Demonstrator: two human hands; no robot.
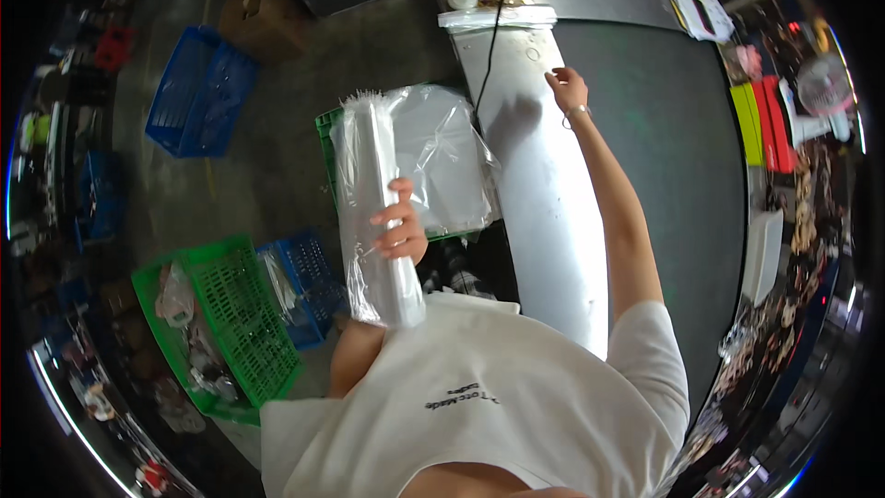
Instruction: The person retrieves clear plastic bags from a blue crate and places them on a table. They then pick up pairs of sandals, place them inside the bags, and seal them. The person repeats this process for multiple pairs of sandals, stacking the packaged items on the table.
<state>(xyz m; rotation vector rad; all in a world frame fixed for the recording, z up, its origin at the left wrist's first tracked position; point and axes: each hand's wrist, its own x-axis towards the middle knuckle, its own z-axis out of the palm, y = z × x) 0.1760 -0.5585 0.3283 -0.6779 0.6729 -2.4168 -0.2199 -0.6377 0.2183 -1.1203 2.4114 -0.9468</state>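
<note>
Small dark lettering point(464, 398) in two short lines, printed on the chest of a white shirt point(553, 378)

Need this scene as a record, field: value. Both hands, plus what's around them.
Left hand: gripping a bundle of clear plastic bags
Right hand: over a silver metal strip; nothing seen in it; contact unclear
Beside the bundle: flat stack of clear plastic sheeting on a green plastic crate
Right: dark flat work surface
Floor, left: blue rectangular plastic basket; green slotted plastic basket
</note>
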